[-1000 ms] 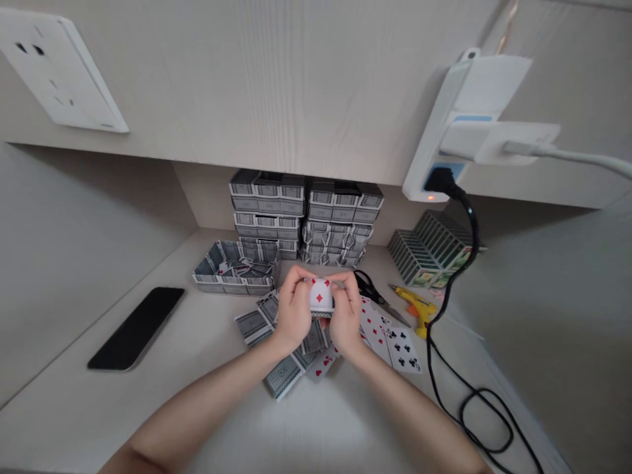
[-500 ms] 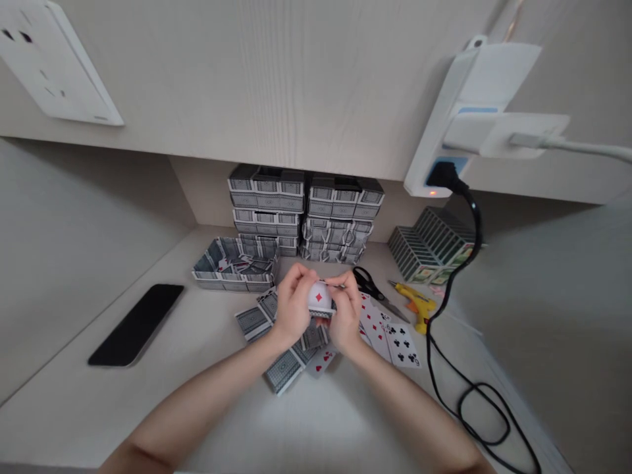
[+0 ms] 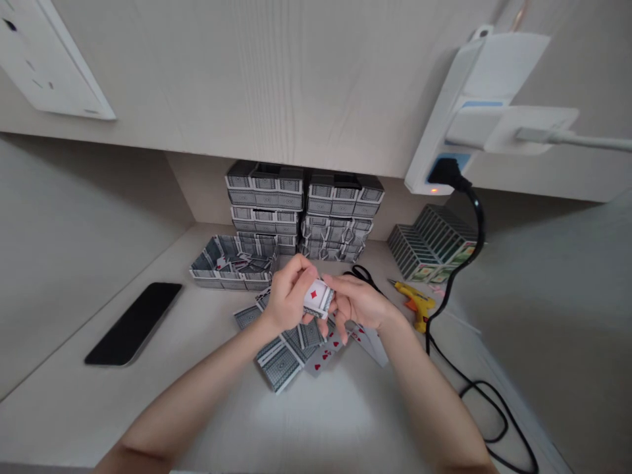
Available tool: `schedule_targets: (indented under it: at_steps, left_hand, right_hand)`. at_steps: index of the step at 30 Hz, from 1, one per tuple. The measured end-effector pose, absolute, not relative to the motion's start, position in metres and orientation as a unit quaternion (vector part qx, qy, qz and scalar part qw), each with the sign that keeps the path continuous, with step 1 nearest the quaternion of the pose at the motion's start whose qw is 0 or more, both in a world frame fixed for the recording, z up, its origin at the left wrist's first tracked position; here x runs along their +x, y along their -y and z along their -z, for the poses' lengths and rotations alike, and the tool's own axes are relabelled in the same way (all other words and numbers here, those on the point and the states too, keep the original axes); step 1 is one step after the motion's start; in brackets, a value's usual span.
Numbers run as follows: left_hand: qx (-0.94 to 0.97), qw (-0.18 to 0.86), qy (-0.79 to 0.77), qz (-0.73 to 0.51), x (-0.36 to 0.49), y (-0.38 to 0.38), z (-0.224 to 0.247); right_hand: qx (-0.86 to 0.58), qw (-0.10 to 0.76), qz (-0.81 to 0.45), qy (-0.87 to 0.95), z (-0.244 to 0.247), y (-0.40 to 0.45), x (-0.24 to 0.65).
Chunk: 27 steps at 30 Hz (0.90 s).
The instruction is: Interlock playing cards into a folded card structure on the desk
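Observation:
My left hand (image 3: 287, 293) is closed around a playing card (image 3: 313, 295) with a red diamond, its edges folded over. At the card's right edge is my right hand (image 3: 359, 301), thumb at the upper corner and fingers curled below, gripping that side. Beneath both hands lie folded playing cards (image 3: 281, 367) with patterned grey backs. Face-up heart cards (image 3: 320, 359) overlap them, and more loose cards (image 3: 372, 345) are partly covered by my right hand.
An open box made of folded cards (image 3: 232, 284) holds card pieces. Stacked card boxes (image 3: 266, 201) stand behind it. To the right are black scissors (image 3: 363, 273), a yellow glue gun (image 3: 416, 303), card packs (image 3: 429, 243) and a black cable (image 3: 476, 224). A phone (image 3: 133, 322) lies left.
My right hand has turned and shifted right, with its fingers lower and more extended. The card, bowed before, now looks flatter and is tilted, with its folded right edge showing.

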<state>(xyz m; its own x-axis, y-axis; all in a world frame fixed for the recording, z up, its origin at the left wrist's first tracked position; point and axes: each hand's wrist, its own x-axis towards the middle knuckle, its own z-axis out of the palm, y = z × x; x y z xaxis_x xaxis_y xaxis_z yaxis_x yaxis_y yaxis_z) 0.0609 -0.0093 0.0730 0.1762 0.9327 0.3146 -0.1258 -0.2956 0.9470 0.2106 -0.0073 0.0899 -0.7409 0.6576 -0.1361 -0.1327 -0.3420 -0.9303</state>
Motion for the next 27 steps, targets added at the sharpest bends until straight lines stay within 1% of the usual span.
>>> schedule_targets:
  at_steps: [3, 6, 8, 11, 13, 16, 18, 20, 24, 27]
  left_hand:
    - [0.614, 0.468, -0.343, -0.535, 0.058, 0.007, -0.077]
    - [0.648, 0.45, -0.374, -0.488, 0.055, 0.002, -0.082]
    - [0.684, 0.403, -0.402, -0.456, 0.053, -0.003, -0.085]
    - [0.716, 0.332, -0.405, -0.461, 0.053, -0.006, -0.087]
    - [0.705, 0.349, -0.397, -0.472, 0.055, -0.005, -0.087]
    - [0.674, 0.408, -0.396, -0.471, 0.06, 0.001, -0.085]
    - [0.669, 0.411, -0.398, -0.474, 0.062, 0.005, -0.083]
    - [0.679, 0.381, -0.405, -0.479, 0.063, 0.008, -0.082]
    - [0.716, 0.269, -0.429, -0.482, 0.062, 0.012, -0.082]
    - [0.729, 0.222, -0.445, -0.47, 0.062, 0.012, -0.081]
  right_hand:
    - [-0.251, 0.272, -0.764, 0.528, -0.092, 0.009, 0.213]
    - [-0.263, 0.295, -0.737, 0.548, -0.091, 0.01, 0.213]
    - [-0.285, 0.319, -0.713, 0.556, -0.09, 0.009, 0.213]
    - [-0.313, 0.353, -0.688, 0.551, -0.091, 0.009, 0.213]
    - [-0.309, 0.357, -0.701, 0.534, -0.093, 0.009, 0.213]
    - [-0.277, 0.334, -0.742, 0.51, -0.095, 0.01, 0.213]
    - [-0.265, 0.327, -0.748, 0.512, -0.095, 0.01, 0.213]
    - [-0.269, 0.335, -0.733, 0.527, -0.095, 0.01, 0.212]
    - [-0.295, 0.355, -0.687, 0.562, -0.093, 0.012, 0.208]
    - [-0.339, 0.363, -0.625, 0.602, -0.091, 0.015, 0.204]
